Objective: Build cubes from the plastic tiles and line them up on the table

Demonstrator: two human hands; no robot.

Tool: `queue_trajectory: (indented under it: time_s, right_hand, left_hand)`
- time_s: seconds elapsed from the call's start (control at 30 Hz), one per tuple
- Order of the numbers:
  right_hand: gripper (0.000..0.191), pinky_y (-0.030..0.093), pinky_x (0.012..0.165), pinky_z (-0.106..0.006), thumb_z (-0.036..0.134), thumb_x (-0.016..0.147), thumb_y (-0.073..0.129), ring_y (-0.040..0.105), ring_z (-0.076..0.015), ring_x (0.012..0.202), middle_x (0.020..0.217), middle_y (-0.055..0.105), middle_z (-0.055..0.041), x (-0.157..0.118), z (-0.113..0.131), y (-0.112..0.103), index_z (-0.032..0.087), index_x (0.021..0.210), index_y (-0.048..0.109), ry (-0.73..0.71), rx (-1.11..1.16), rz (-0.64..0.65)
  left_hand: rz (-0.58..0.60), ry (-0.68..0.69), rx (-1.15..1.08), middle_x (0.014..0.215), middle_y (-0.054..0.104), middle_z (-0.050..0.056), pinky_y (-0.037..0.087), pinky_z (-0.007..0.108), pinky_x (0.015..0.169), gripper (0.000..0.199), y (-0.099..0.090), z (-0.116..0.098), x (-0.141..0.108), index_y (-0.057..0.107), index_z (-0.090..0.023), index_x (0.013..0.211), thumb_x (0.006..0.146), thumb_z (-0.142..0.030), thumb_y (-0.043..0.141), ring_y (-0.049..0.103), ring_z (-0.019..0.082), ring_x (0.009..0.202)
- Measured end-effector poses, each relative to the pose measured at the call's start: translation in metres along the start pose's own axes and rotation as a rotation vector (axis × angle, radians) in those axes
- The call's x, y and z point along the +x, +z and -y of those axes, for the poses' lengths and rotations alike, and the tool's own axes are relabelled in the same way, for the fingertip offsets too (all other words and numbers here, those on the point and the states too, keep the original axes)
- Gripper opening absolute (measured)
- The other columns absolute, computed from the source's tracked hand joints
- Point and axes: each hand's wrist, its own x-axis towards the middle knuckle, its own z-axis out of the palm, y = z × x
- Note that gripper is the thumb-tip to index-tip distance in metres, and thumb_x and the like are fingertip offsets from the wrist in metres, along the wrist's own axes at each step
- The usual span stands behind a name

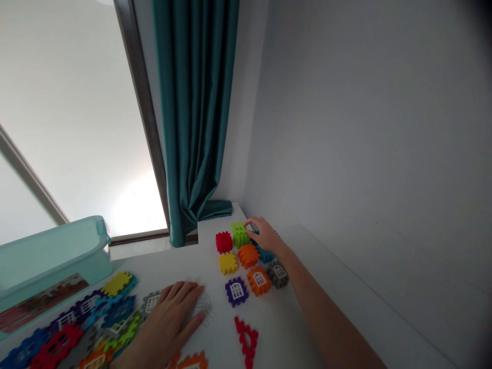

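Note:
My right hand (263,236) reaches across the table, with its fingertips gripping a lime green interlocking block (239,236). Around that block sit a red block (223,242), a yellow block (228,263), an orange block (248,255) and a teal block (266,254). Nearer me lie a purple window block (237,291), an orange window block (259,281) and a grey window block (277,273). My left hand (169,318) rests flat with its fingers apart, holding nothing, beside a clear window insert (202,303). A red triangular piece (246,341) lies to its right.
A pale teal plastic box (49,261) stands at the left edge of the white table (215,220). Flat multicoloured pieces (77,328) lie in a heap before it. A white wall borders the right side, and a teal curtain (192,118) hangs by a bright window at the back.

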Motion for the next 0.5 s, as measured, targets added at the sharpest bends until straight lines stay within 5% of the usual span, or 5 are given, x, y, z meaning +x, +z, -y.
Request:
queue_trajectory:
  time_s: [0.5]
  right_hand:
    - [0.02, 0.046, 0.099, -0.04, 0.011, 0.081, 0.063, 0.062, -0.0239, 0.107, 0.108, 0.071, -0.0044, 0.001, -0.015, 0.001, 0.022, 0.097, 0.068, 0.035, 0.035, 0.047]
  left_hand:
    - [0.049, -0.018, 0.033, 0.135, 0.064, 0.004, 0.048, 0.041, 0.101, 0.044, 0.0, 0.002, -0.002, 0.053, -0.034, 0.142, 0.1, -0.047, 0.05, 0.058, 0.028, 0.121]
